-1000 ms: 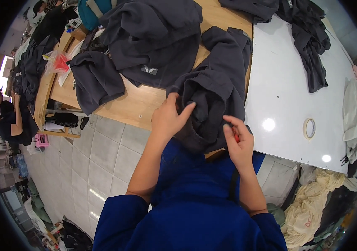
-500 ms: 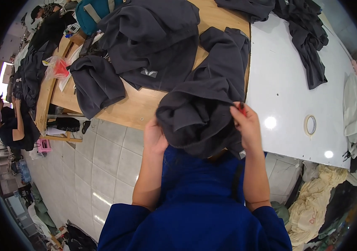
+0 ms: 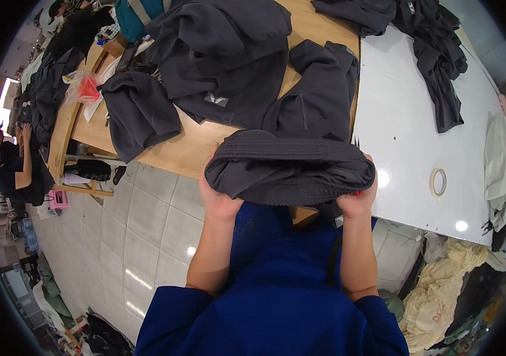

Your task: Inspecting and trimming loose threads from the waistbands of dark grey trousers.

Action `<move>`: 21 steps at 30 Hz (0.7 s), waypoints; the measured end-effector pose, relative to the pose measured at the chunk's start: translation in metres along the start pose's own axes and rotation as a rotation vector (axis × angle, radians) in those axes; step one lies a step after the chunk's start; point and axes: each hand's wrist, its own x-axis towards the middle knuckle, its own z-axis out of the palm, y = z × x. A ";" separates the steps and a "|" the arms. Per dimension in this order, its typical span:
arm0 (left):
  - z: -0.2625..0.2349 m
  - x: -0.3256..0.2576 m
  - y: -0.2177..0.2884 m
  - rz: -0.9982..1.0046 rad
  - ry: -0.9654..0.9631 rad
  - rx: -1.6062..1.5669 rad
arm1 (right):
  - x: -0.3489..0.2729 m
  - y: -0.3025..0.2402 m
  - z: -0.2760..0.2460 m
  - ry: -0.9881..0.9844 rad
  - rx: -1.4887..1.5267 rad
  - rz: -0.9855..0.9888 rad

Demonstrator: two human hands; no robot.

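Observation:
A dark grey garment (image 3: 288, 190) is stretched sideways between my hands, its stitched, gathered band turned toward me and its opening showing as a dark slot. My left hand (image 3: 220, 202) grips the left end, with its fingers partly behind the cloth. At the other end my right hand (image 3: 360, 200) is closed on the band. A small red object (image 3: 357, 193) shows in that hand, mostly hidden. Behind the band, more dark grey cloth (image 3: 315, 98) lies up over the wooden table.
On the wooden table (image 3: 191, 139) lie a large dark grey garment (image 3: 223, 71) and a smaller piece (image 3: 140, 113). A tape roll (image 3: 438, 181) rests on the white table (image 3: 407, 154), below hanging dark cloth (image 3: 440, 77). Cream fabric (image 3: 437, 291) is heaped at lower right. A co-worker (image 3: 16, 166) is at far left.
The garment's round opening has been pulled into a wide, flat shape, its stitched band now facing me. My right hand has moved down and slightly outward along the edge.

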 end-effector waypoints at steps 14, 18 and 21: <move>0.007 -0.003 -0.002 -0.035 -0.132 -0.112 | -0.002 -0.008 -0.014 -0.346 0.048 0.117; 0.016 0.002 -0.019 0.067 0.135 0.055 | -0.001 -0.007 -0.018 -0.270 0.048 0.084; 0.014 -0.002 -0.039 0.037 0.087 0.335 | 0.001 0.001 -0.015 -0.153 0.052 0.085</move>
